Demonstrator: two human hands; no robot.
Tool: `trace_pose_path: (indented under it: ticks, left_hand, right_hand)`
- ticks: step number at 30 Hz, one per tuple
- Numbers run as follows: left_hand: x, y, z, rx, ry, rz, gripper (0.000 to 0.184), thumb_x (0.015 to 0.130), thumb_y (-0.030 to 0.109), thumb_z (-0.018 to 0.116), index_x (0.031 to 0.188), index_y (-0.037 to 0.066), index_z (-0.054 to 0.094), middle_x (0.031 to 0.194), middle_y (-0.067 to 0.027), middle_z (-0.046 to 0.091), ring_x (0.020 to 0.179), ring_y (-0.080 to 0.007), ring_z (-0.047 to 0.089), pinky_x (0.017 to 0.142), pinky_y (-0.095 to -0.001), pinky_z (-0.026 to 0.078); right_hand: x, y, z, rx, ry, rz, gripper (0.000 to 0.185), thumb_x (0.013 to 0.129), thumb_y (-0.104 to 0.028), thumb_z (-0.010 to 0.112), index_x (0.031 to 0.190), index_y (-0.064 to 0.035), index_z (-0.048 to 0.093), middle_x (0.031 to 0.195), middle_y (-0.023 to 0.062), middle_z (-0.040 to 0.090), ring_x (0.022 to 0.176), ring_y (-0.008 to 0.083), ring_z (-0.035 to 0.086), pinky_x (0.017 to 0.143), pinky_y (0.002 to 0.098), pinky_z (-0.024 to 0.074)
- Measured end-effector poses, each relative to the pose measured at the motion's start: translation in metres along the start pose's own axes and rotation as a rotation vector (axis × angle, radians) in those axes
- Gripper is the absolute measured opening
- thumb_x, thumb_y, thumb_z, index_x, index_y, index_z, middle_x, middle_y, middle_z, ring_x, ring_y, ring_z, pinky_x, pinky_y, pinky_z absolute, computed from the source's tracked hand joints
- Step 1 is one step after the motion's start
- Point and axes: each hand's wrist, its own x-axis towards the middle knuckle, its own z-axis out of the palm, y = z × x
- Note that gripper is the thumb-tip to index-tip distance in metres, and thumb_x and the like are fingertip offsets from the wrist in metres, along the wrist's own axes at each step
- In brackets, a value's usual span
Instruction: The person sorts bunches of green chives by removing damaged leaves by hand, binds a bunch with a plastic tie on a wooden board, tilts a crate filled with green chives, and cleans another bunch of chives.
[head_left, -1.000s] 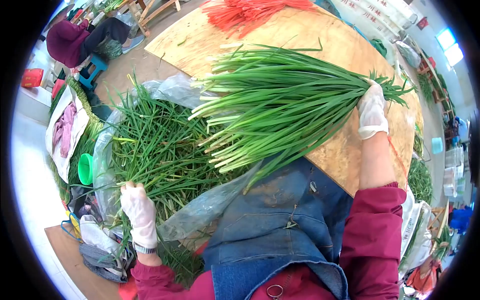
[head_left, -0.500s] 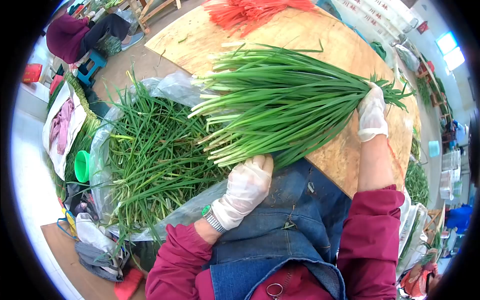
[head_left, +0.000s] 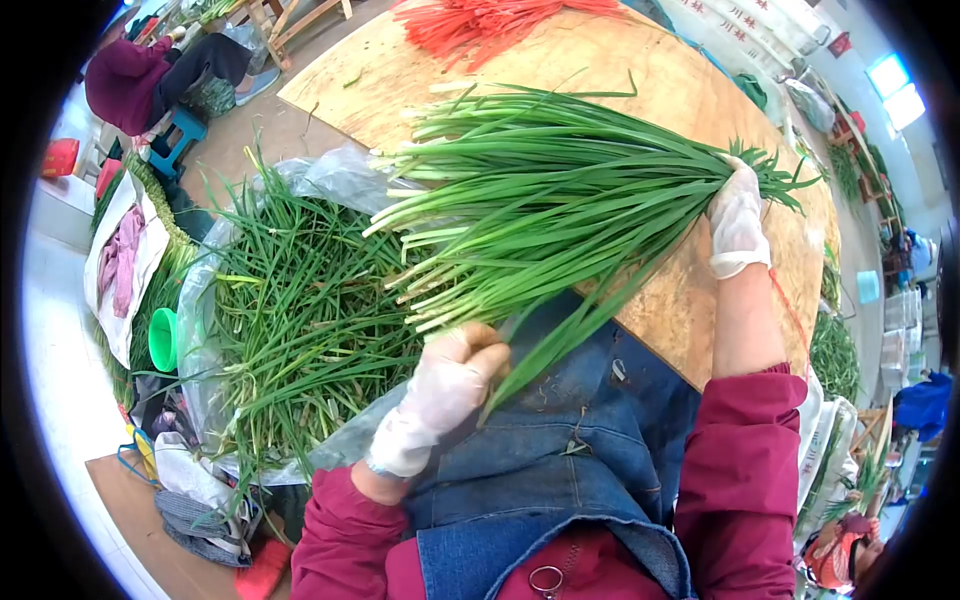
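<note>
Head view: greens [head_left: 570,190] in right grip [head_left: 738,218]

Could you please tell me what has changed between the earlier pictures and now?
The left hand has moved right, from the loose leaves to the lower edge of the bunch, then slightly back left toward its pale ends. A few leaves hang lower than half a second ago; whether the fingers grip any is unclear. The right hand still holds the bunch's leafy end.
</note>
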Motion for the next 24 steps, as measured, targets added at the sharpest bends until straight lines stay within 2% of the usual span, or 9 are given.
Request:
trace_pose_path:
  ticks: [1,4,8,14,16,19,22,23,24]
  left_hand:
    - [-0.005,0.014,-0.007,-0.098,-0.039,-0.103,0.013,0.085,0.009,0.058,0.091,-0.003,0.060,0.068,-0.0059,0.061,0.041,-0.0053,0.041,0.038,-0.0190,0.031]
    - [-0.029,0.033,-0.036,0.015,-0.061,-0.128,0.016,0.080,0.010,0.057,0.087,-0.004,0.061,0.069,-0.0080,0.062,0.045,-0.0061,0.045,0.041,-0.0189,0.034]
    - [-0.061,0.022,-0.092,0.037,-0.009,-0.029,0.014,0.078,0.004,0.056,0.087,-0.002,0.064,0.069,-0.0071,0.063,0.050,-0.0085,0.051,0.046,-0.0210,0.039]
    - [-0.119,-0.003,-0.192,0.293,0.451,-0.163,0.014,0.074,0.006,0.055,0.079,-0.004,0.064,0.063,-0.0081,0.061,0.044,-0.0094,0.050,0.042,-0.0220,0.040]
    - [-0.133,-0.019,-0.234,0.466,0.551,-0.303,0.013,0.076,0.007,0.056,0.082,-0.002,0.064,0.064,-0.0091,0.061,0.048,-0.0159,0.055,0.047,-0.0265,0.044]
    - [-0.133,-0.042,-0.240,1.648,0.968,-0.141,0.014,0.078,0.007,0.059,0.089,0.000,0.063,0.070,-0.0115,0.062,0.062,-0.0250,0.060,0.058,-0.0322,0.049]
    - [-0.099,-0.016,-0.161,1.333,0.890,0.253,0.016,0.082,0.008,0.060,0.096,0.001,0.062,0.095,-0.0103,0.062,0.089,-0.0247,0.060,0.079,-0.0367,0.046]
    - [-0.086,-0.008,-0.126,1.105,0.695,0.444,0.017,0.082,0.004,0.060,0.098,0.002,0.063,0.093,-0.0118,0.064,0.087,-0.0246,0.061,0.078,-0.0350,0.048]
    - [-0.072,-0.005,-0.092,0.844,0.473,0.447,0.018,0.081,0.004,0.060,0.099,0.003,0.064,0.091,-0.0127,0.065,0.084,-0.0255,0.062,0.076,-0.0357,0.049]
  right_hand:
    - [0.001,0.001,-0.001,-0.004,-0.015,-0.008,0.027,0.071,0.005,0.062,0.095,0.0098,0.051,0.080,0.0154,0.061,0.059,0.0277,0.061,0.053,0.0385,0.0546]
    - [0.006,0.003,-0.004,-0.004,-0.057,-0.025,0.024,0.071,0.003,0.063,0.093,0.0091,0.052,0.079,0.0142,0.062,0.059,0.0265,0.061,0.054,0.0372,0.0543]
    - [0.015,0.007,-0.007,0.020,-0.102,0.001,0.020,0.072,0.002,0.063,0.089,0.0081,0.054,0.077,0.0129,0.062,0.058,0.0251,0.061,0.054,0.0359,0.0537]
    - [0.016,0.009,-0.006,-0.005,-0.067,0.001,0.017,0.072,0.002,0.062,0.086,0.0078,0.055,0.076,0.0126,0.062,0.057,0.0249,0.060,0.054,0.0356,0.0532]
    - [0.012,0.009,-0.004,-0.030,-0.081,0.005,0.013,0.077,-0.003,0.056,0.086,0.0057,0.056,0.077,0.0131,0.062,0.061,0.0258,0.061,0.057,0.0364,0.0532]
    - [0.010,0.008,-0.003,-0.107,-0.083,-0.018,0.020,0.087,-0.013,0.044,0.087,0.0013,0.058,0.080,0.0136,0.064,0.068,0.0276,0.062,0.066,0.0377,0.0534]
    - [0.004,0.005,-0.002,-0.123,-0.060,-0.023,0.020,0.087,-0.012,0.044,0.088,0.0015,0.058,0.081,0.0138,0.064,0.068,0.0278,0.062,0.065,0.0375,0.0535]
    - [-0.003,0.003,-0.001,-0.084,-0.087,-0.029,0.018,0.086,-0.011,0.045,0.088,0.0015,0.058,0.081,0.0137,0.064,0.067,0.0274,0.062,0.064,0.0374,0.0535]
    - [-0.003,0.004,-0.001,-0.080,-0.110,-0.020,0.013,0.081,-0.007,0.050,0.086,0.0022,0.057,0.078,0.0130,0.063,0.063,0.0263,0.061,0.060,0.0369,0.0530]
